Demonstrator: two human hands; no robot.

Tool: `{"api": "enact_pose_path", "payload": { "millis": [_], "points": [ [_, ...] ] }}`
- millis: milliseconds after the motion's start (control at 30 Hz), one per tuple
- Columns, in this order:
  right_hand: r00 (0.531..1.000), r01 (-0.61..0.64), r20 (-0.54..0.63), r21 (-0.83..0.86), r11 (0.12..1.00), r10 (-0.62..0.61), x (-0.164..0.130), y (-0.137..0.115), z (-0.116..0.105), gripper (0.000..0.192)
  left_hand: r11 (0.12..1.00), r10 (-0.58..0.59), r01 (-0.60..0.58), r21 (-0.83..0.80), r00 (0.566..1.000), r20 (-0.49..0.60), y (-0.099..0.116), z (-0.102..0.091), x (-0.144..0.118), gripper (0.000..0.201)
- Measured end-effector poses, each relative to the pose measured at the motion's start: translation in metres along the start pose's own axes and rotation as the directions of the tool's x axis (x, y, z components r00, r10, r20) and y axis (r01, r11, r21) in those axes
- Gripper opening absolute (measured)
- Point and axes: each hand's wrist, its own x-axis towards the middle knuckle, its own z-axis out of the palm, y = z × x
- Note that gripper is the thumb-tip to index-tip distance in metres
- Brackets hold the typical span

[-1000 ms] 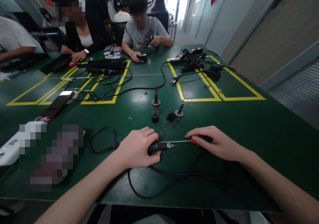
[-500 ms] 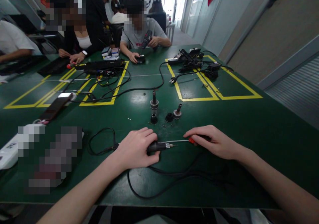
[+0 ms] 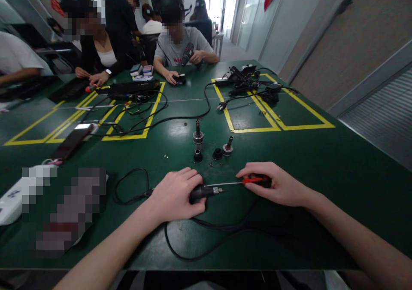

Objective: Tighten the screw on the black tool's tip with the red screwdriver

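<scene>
More of the red-and-black screwdriver handle [image 3: 257, 180] is now exposed between the thumb and forefinger of the right hand [image 3: 280, 183], where only its red end was seen a second ago. These two digits are held apart with the handle between them; the other fingers are largely hidden, so whether it is gripped firmly cannot be told. By this, the hold appears to be loosened or readjusted rather than the tool being worked. The fingers of the left hand [image 3: 175, 194] are kept closed over a black cylindrical corded tool [image 3: 202, 192] with a silver chuck [image 3: 218, 190]. The thin pale metal shaft [image 3: 223, 184] is extended leftward from the handle, just beyond the corded tool, and its far end is not seen. Farther out on the green table [image 3: 309, 161], a dark-stemmed metal part [image 3: 198, 136] is stood upright, and a shorter metal part with a tilted stem [image 3: 228, 148] is set to its right. Near them, two small black cup-shaped pieces [image 3: 197, 156] are placed. None of these parts is touched or visibly shifted, so no progress on them is indicated.
</scene>
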Motion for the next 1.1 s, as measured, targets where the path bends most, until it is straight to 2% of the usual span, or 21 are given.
{"api": "enact_pose_path", "payload": {
  "millis": [167, 467, 700, 833, 1100],
  "points": [
    [0.999, -0.034, 0.035, 0.041, 0.999, 0.033, -0.0005, 0.0009, 0.0, 0.025, 1.0, -0.004, 0.004, -0.013, 1.0, -0.01, -0.0005, 0.0003, -0.0004, 0.01],
    [0.999, 0.036, -0.019, 0.007, 0.999, -0.036, 0.0002, -0.0015, 0.0003, 0.02, 1.0, 0.012, -0.012, -0.002, 1.0, -0.028, -0.0013, 0.0004, -0.0006, 0.01],
    [1.0, -0.014, 0.014, 0.027, 1.0, 0.013, -0.0015, 0.0012, 0.0009, 0.024, 1.0, 0.014, -0.014, 0.006, 0.999, -0.035, -0.0014, 0.0003, -0.0011, 0.011],
    [1.0, 0.019, -0.006, 0.057, 0.998, -0.019, -0.0008, 0.0005, -0.0006, 0.02, 1.0, 0.011, -0.011, 0.006, 0.999, -0.032, -0.0015, 0.0004, -0.0012, 0.01],
    [1.0, 0.022, -0.009, 0.05, 0.999, -0.022, -0.0012, -0.0004, 0.0013, 0.024, 1.0, 0.004, -0.004, 0.011, 1.0, -0.019, -0.0011, -0.0001, -0.0007, 0.01]
  ]
}}
